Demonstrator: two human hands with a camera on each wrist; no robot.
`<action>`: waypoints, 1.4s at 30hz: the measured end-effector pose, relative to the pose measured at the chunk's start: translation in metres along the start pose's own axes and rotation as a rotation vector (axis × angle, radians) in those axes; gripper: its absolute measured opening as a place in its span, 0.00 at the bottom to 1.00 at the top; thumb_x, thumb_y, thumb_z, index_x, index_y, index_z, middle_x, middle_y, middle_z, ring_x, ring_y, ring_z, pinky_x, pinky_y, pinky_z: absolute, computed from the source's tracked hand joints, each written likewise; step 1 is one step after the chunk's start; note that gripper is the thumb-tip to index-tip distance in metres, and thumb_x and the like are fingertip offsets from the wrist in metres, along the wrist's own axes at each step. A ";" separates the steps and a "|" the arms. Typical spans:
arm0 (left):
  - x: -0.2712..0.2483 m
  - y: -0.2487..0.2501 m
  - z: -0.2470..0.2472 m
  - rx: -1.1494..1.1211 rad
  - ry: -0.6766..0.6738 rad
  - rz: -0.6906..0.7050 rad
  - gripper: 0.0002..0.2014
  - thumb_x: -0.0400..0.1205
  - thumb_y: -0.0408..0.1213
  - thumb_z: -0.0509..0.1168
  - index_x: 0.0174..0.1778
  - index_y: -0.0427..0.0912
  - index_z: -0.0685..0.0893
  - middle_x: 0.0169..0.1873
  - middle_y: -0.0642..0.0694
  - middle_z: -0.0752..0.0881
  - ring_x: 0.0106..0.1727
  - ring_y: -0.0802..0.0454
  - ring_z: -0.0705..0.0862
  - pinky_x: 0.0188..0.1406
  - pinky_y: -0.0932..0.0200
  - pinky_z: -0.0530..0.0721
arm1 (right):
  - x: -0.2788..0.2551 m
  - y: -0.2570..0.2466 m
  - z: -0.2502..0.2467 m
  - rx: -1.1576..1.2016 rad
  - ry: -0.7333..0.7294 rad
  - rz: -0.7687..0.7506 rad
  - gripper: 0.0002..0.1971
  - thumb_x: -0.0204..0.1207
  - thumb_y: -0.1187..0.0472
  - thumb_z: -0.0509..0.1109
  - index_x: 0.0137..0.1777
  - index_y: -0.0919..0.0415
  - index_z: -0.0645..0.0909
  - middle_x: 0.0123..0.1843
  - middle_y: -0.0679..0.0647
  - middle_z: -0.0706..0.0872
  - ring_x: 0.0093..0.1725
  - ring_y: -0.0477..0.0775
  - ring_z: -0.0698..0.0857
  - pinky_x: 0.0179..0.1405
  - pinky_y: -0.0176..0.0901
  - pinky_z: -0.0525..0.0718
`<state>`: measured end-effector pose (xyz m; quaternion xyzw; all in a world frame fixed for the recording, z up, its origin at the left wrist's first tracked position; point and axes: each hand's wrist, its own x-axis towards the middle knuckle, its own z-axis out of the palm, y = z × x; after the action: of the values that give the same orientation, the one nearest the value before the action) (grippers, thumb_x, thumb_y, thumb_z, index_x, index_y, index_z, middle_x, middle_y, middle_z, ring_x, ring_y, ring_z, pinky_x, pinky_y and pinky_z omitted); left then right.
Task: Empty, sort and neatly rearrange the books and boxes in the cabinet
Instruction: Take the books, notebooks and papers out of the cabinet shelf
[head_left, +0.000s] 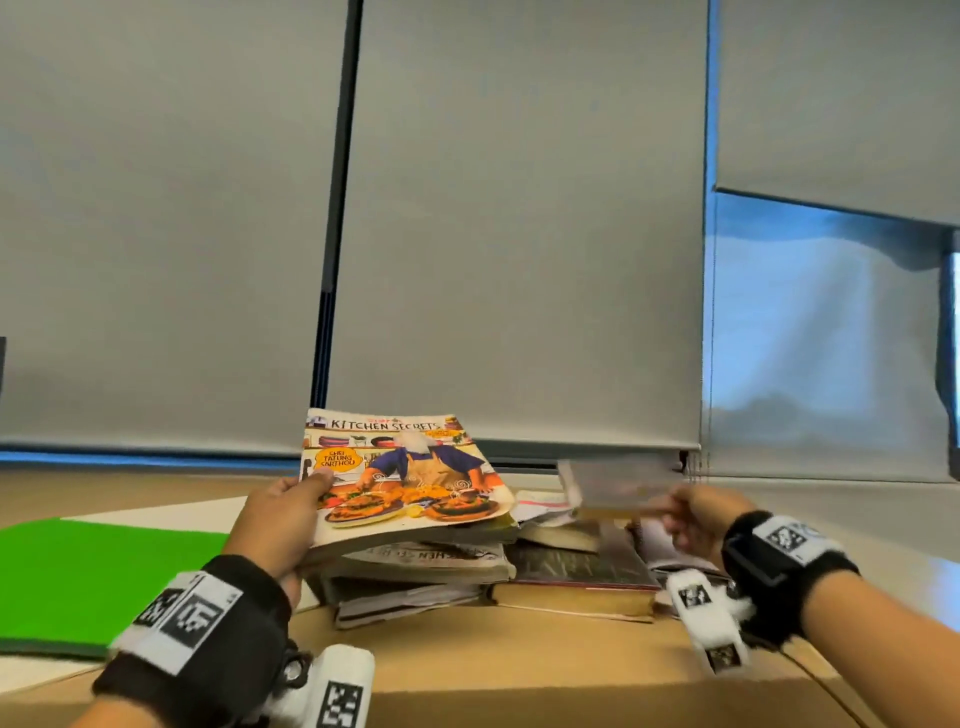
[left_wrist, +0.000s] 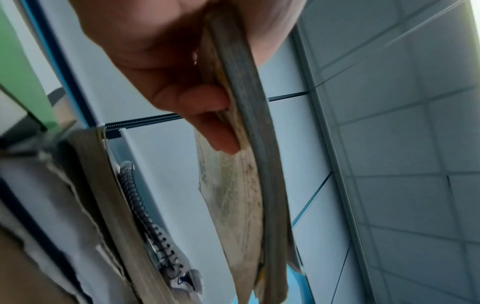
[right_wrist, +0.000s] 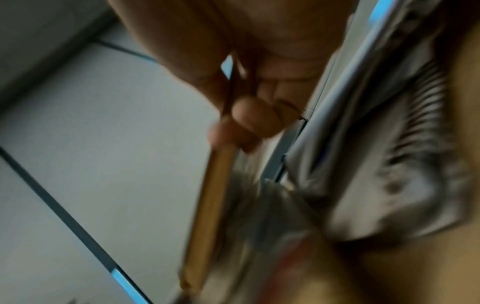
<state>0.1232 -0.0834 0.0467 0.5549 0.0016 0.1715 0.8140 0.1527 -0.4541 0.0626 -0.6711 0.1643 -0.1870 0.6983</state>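
Note:
My left hand (head_left: 291, 514) grips the left edge of a colourful cookbook titled Kitchen Secrets (head_left: 410, 478), thumb on the cover, lifted slightly over a pile of worn books (head_left: 415, 577). In the left wrist view my fingers (left_wrist: 207, 115) curl under the bent cookbook (left_wrist: 259, 164). My right hand (head_left: 685, 514) pinches a thin, motion-blurred grey book (head_left: 613, 480) above a second pile (head_left: 582, 571). In the right wrist view that thin book (right_wrist: 210, 205) shows a tan edge between thumb and fingers.
The piles lie on a tan wooden top (head_left: 519, 654). A green board (head_left: 104, 571) lies flat at the left. Grey roller blinds (head_left: 519, 234) hang close behind the books. A spiral-bound notebook (left_wrist: 145, 216) sits in the left pile.

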 end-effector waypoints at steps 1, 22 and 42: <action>0.004 -0.004 0.005 0.006 0.009 -0.005 0.10 0.86 0.38 0.63 0.55 0.35 0.82 0.38 0.36 0.90 0.25 0.49 0.88 0.27 0.57 0.82 | 0.002 0.011 -0.004 -0.131 -0.059 0.079 0.13 0.86 0.64 0.59 0.39 0.65 0.75 0.18 0.56 0.78 0.10 0.48 0.73 0.12 0.29 0.67; -0.009 -0.011 0.031 0.228 -0.430 -0.258 0.16 0.83 0.39 0.64 0.67 0.40 0.79 0.65 0.31 0.82 0.69 0.35 0.79 0.60 0.46 0.83 | -0.140 -0.006 0.044 -0.925 -0.796 -0.379 0.19 0.79 0.41 0.66 0.53 0.57 0.85 0.21 0.46 0.76 0.18 0.44 0.70 0.20 0.35 0.70; -0.065 -0.279 -0.283 1.330 -0.284 -0.480 0.26 0.82 0.47 0.61 0.78 0.50 0.69 0.79 0.41 0.68 0.80 0.41 0.67 0.77 0.49 0.68 | -0.159 0.273 0.272 -1.568 -1.133 -0.304 0.19 0.78 0.38 0.66 0.64 0.46 0.80 0.62 0.48 0.82 0.58 0.50 0.81 0.55 0.40 0.80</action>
<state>0.0848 0.0628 -0.3265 0.9344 0.1218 -0.1232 0.3113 0.1551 -0.1308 -0.2011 -0.9494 -0.2059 0.2373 -0.0016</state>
